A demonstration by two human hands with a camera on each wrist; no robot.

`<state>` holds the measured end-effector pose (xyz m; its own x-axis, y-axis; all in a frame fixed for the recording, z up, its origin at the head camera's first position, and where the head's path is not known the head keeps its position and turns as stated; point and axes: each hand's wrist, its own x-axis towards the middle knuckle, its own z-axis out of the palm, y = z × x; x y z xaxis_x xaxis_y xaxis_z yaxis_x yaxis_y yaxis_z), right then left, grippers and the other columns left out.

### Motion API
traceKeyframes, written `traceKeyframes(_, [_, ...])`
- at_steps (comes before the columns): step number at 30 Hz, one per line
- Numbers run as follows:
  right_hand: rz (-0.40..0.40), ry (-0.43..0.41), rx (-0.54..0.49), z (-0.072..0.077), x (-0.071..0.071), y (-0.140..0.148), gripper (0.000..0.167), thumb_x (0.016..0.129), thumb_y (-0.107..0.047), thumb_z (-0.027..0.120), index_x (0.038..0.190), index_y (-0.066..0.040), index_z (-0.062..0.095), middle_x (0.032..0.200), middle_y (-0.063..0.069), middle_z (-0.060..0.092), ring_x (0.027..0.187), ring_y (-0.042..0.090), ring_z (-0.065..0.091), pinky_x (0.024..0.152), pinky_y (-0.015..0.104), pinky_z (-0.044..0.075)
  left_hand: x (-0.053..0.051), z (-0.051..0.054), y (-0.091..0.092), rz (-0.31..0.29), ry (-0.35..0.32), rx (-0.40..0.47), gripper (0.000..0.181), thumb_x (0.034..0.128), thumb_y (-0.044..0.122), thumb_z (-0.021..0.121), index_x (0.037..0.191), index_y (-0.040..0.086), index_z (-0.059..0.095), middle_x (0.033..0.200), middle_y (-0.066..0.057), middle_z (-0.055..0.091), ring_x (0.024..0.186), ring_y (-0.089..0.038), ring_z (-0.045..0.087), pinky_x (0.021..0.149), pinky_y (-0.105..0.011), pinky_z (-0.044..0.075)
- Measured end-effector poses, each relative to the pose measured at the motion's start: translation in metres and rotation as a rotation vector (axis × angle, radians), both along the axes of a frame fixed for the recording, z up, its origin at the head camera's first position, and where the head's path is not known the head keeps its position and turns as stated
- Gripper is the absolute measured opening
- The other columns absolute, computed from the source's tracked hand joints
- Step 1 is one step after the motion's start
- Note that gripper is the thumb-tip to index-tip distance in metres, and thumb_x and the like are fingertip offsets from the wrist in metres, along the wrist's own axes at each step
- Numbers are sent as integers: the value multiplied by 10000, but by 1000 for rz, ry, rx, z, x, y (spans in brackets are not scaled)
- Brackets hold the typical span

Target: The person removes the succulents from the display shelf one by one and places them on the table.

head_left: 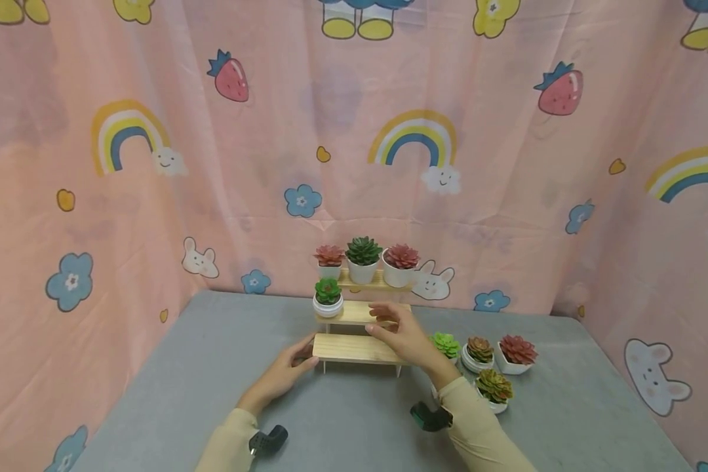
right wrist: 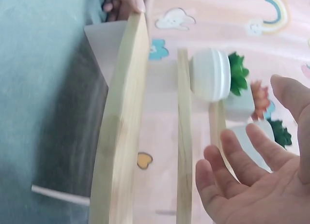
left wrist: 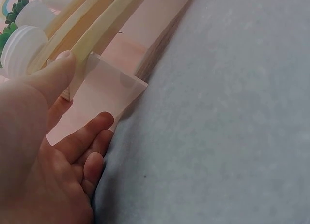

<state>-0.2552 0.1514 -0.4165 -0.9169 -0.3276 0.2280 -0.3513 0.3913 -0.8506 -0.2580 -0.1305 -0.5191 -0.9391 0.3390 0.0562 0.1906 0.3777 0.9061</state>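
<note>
A three-step wooden stand (head_left: 356, 349) with clear side supports stands on the grey table. My left hand (head_left: 280, 375) holds the left end of its lowest step, the thumb on the front corner and the index finger round behind. In the left wrist view the other fingers lie beside the clear support (left wrist: 109, 83). Above the right part of the stand hovers my right hand (head_left: 402, 335), its fingers loosely spread and nothing in them. A green succulent in a ribbed white pot (head_left: 328, 298) sits at the left end of the middle step.
Along the top step stand a pinkish succulent (head_left: 330, 261), a dark green succulent (head_left: 363, 259) and a red succulent (head_left: 400, 263). Right of the stand, several potted succulents are grouped, including a red one (head_left: 516, 354) and an olive-yellow one (head_left: 494, 388). A patterned pink curtain (head_left: 354, 85) hangs behind.
</note>
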Motion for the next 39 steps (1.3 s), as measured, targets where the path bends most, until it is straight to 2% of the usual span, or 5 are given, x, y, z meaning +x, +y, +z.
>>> traceKeyframes(7, [-17,-14,-7,4,-5,-23,504,975,-162,678,1436,-35,516,1463,224,529,1385,420,474,1109,593,409,0,0,2,-9,4,10,628,1026,281,601,1573,88,360,1378,-191,621,1271,-324,573,1038,-497,468])
traceKeyframes(14, [-31,-25,-65,6,-13,-40,543,954,-127,680,1447,2,491,1480,245,519,1402,437,453,1155,598,347,-2,-3,4,-16,8,14,620,1029,279,597,1573,94,364,1367,-196,626,1263,-327,579,1031,-498,477])
traceKeyframes(21, [-57,-37,-116,-4,-28,-58,585,924,-138,722,1443,-7,488,1439,227,554,1396,415,474,1174,574,337,-2,-3,4,-27,11,22,620,1037,266,583,1580,87,343,1385,-206,613,1278,-332,572,1052,-484,466])
traceKeyframes(33, [-166,-114,-24,0,-33,-78,620,869,-271,809,1404,-97,547,1389,176,615,1332,342,552,1116,543,424,1,-4,2,-23,-1,12,639,1032,305,591,1587,114,339,1398,-202,601,1273,-324,568,1036,-452,471])
traceKeyframes(39, [-186,-74,19,1,-38,-84,611,866,-279,809,1392,-100,558,1365,177,626,1284,331,580,1082,526,456,-1,-2,-1,-38,18,19,627,1043,270,572,1584,70,325,1424,-252,566,1301,-378,545,1051,-494,456])
